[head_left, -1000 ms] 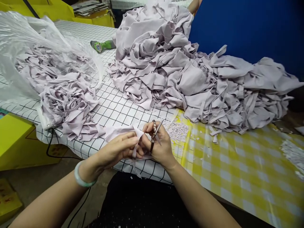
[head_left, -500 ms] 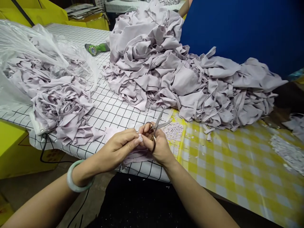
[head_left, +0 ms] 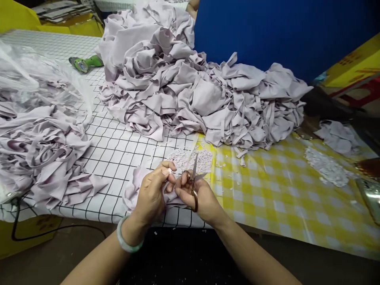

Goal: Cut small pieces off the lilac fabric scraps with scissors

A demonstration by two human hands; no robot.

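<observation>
My left hand (head_left: 154, 190) pinches a small pale lilac fabric piece (head_left: 135, 190) at the near table edge; a green bangle circles that wrist. Beside it, touching, my right hand (head_left: 197, 196) grips small scissors (head_left: 193, 180) with the blades slightly apart and pointing up and away. Just beyond the scissors lies a scatter of tiny fabric snippets (head_left: 190, 158).
A big heap of lilac fabric (head_left: 190, 91) fills the table's middle. More fabric in a clear plastic bag (head_left: 32, 118) lies left. A green tool (head_left: 84, 63) sits far left. Another snippet pile (head_left: 326, 168) lies right on the yellow checked cloth (head_left: 276, 198). A blue panel (head_left: 282, 31) stands behind.
The view has swung right, so everything shifted left in frame. My hands stay together at the table edge; the scissor blades tilted more upright and the fabric piece dropped lower.
</observation>
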